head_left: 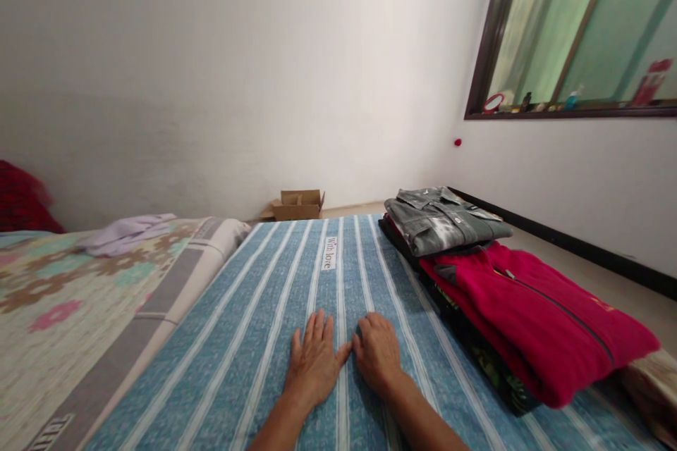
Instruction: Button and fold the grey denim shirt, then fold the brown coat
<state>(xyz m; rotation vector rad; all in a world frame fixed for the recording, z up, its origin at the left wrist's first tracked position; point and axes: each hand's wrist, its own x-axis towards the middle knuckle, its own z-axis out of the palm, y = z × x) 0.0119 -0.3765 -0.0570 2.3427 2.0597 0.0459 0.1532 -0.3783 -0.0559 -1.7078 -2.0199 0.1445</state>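
My left hand (314, 359) lies palm down on the blue striped sheet (254, 366), its fingers stretched out and nothing in it. Close beside it, my right hand (378, 351) rests on the same sheet with its fingers curled under, and I see nothing held there. The thumb of the left hand comes very near the right hand. To the right of my hands is a pile of folded clothes. A grey patterned shirt (444, 218) with a collar lies at its far end. A crimson zip jacket (550, 324) lies at the near end, over dark patterned clothing (491, 359).
On the left is another bed with a floral cover (106, 303) and a lilac cloth (127, 234) on it. An open cardboard box (297, 208) stands by the wall beyond the far edge. Small items, including a red-rimmed mirror (493, 103), line the window sill.
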